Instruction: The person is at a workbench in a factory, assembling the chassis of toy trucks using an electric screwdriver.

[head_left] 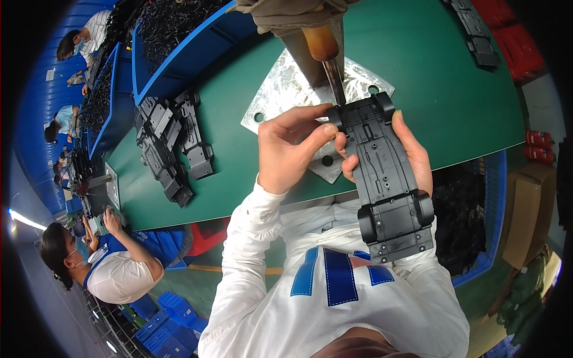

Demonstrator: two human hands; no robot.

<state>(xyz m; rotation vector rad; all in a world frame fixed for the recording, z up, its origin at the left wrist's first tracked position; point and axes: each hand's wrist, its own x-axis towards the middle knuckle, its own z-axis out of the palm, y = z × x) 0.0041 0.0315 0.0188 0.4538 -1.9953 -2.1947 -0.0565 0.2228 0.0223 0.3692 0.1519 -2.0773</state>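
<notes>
A long black plastic toy car chassis is held at a slant over the table's near edge, its ribbed side with small holes and posts facing up. My right hand is closed round its right side, with fingertips showing at the left side. The thumb and forefinger of my left hand pinch the black wheel arch at the chassis's far left corner. Just above that corner is the metal bit of a mounted screwdriver with an amber collar; whether it touches the plastic I cannot tell.
A shiny metal plate lies under the screwdriver on the green table. More black chassis are piled at the left. Blue bins of black parts stand behind them. A co-worker sits at the left; a blue crate stands at the right.
</notes>
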